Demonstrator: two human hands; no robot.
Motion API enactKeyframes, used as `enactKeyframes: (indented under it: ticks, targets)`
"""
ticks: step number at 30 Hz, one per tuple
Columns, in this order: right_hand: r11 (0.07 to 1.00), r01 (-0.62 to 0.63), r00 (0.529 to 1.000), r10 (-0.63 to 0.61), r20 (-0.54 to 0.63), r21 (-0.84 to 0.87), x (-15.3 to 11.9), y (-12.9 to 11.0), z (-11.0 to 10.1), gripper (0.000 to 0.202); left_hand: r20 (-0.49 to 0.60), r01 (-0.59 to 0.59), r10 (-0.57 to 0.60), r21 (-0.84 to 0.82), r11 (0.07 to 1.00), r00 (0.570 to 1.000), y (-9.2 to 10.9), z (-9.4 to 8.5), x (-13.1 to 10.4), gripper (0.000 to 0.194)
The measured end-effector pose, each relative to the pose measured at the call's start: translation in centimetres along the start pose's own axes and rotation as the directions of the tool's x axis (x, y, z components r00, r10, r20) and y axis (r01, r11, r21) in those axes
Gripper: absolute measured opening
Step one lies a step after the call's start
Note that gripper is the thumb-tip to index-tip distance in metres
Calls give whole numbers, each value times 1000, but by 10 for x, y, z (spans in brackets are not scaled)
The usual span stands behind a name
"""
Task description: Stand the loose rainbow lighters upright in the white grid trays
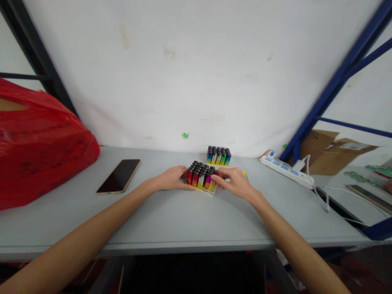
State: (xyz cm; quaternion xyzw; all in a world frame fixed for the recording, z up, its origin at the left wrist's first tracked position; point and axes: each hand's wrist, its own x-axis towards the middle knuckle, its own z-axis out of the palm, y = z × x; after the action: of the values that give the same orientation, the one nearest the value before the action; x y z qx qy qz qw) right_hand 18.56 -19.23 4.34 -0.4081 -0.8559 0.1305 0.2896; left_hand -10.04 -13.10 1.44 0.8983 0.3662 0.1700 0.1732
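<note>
A block of several colourful lighters (pixel 201 176) with black tops stands upright in a pale tray (pixel 208 192) on the grey table. My left hand (pixel 174 178) grips the left side of this tray, thumb low at the front corner and fingers behind. At the right front corner, my right hand (pixel 234 181) has thumb and fingers closed around a lighter (pixel 212 182) standing among the others. The fingers partly cover it. Behind them, close to the wall, is a second block of lighters (pixel 218 156). Something yellow-green (pixel 245 175) shows partly behind my right hand.
A phone (pixel 119 176) lies on the table to the left, near a large red plastic bag (pixel 45 143). On the right is a white power strip (pixel 286 170) with a plug and cables. Blue shelf posts (pixel 330 87) and a cardboard box (pixel 327 153) stand beyond it.
</note>
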Motion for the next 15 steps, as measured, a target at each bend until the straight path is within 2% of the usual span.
enactKeyframes:
  ticks: [2,5,10,13,15]
  targets:
    - [997,-6,997,-1,80,82,0,-2,3,38,-1,-9,9,-5,1000,1000,0,0,0,65]
    - [1000,19,989,-22,146,19,2,-1,10,29,-3,-3,3,9,1000,1000,0,0,0,65]
    - [991,82,988,-66,143,-106,5,4,22,31,-5,-5,6,32,999,1000,-3,2,1,66]
    - [988,66,990,-48,134,-136,5,7,22,40,-2,-8,8,17,1000,1000,-3,2,1,66]
    - [984,24,998,-12,69,-178,4,10,16,50,0,-11,11,-12,1000,1000,-3,1,0,65]
